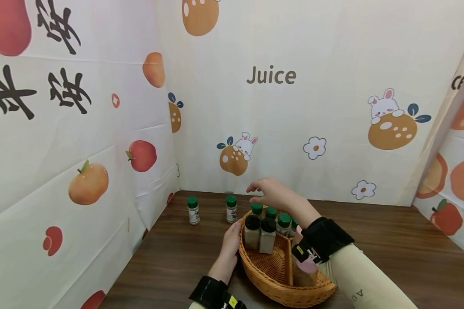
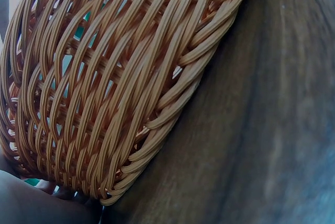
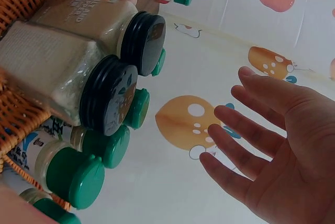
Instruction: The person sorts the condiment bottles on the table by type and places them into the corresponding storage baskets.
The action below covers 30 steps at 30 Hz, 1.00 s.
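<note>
A round wicker basket (image 1: 268, 292) with a divider stands on the table. My left hand (image 1: 230, 240) holds its left side at the rim; in the left wrist view part of that hand (image 2: 31, 200) lies against the weave. Over the back of the basket, my right hand (image 1: 276, 193) hovers with nothing in it, its fingers (image 3: 246, 124) spread apart beyond the caps. Two square jars with black lids, one of them a jar of pale powder (image 1: 267, 240), stand in the left compartment. Behind them are several green-capped seasoning bottles (image 1: 284, 223).
Two more green-capped bottles stand on the table left of the basket, a far-left bottle (image 1: 193, 211) and a nearer bottle (image 1: 231, 209). A container with a pink top (image 1: 307, 266) sits in the basket's right part, partly behind my right forearm. Printed cloth walls (image 1: 332, 171) enclose the dark wooden table (image 1: 371, 231).
</note>
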{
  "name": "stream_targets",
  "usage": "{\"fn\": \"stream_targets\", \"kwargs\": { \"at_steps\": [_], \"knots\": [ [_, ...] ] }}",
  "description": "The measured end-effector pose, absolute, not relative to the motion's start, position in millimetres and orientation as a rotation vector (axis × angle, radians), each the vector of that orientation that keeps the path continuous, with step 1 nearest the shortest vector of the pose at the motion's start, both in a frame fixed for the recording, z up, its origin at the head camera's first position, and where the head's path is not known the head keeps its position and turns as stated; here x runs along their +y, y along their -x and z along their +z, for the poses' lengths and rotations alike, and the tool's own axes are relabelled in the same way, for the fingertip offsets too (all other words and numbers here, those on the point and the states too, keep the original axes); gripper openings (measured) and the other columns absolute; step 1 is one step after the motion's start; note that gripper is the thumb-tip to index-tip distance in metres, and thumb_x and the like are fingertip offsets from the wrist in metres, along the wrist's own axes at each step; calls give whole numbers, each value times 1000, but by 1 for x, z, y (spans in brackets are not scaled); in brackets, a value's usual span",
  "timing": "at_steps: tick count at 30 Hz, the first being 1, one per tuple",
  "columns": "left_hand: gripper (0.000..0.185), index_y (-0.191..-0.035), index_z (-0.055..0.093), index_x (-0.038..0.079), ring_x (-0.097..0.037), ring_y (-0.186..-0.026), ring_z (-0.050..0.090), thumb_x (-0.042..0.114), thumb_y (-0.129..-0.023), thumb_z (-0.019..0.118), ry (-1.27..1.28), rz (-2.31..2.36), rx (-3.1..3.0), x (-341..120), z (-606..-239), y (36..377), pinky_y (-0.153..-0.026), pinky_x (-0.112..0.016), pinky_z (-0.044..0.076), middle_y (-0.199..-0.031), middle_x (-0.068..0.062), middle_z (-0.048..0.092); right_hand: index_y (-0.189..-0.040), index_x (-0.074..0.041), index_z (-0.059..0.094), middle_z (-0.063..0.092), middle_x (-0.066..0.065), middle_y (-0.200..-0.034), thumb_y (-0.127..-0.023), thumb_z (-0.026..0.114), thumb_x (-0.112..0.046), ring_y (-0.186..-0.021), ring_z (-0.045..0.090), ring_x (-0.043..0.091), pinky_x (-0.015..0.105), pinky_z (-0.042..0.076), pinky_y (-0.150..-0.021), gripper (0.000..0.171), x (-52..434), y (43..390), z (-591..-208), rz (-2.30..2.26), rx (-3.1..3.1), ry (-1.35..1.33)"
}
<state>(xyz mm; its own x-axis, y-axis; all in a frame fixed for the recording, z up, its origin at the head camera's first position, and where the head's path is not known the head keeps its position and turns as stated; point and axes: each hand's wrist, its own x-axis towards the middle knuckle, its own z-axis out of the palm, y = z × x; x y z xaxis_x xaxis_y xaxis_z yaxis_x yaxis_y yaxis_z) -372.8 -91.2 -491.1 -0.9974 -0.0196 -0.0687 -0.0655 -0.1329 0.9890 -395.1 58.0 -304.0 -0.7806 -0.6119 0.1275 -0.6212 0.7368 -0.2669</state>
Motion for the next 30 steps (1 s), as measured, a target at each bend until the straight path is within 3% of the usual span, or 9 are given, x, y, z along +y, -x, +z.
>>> {"fn": "stream_targets", "kwargs": {
  "at_steps": [30],
  "knots": [
    [49, -147, 46, 0, -44, -142, 37, 30, -109, 36, 137, 2330, 2075, -90, -488, 370, -117, -58, 30, -153, -24, 43, -120, -9, 69, 71, 8, -120, -94, 69, -18, -115, 64, 27, 43, 53, -98, 27, 26, 418, -329, 582, -2933, -1060]
  ]
}}
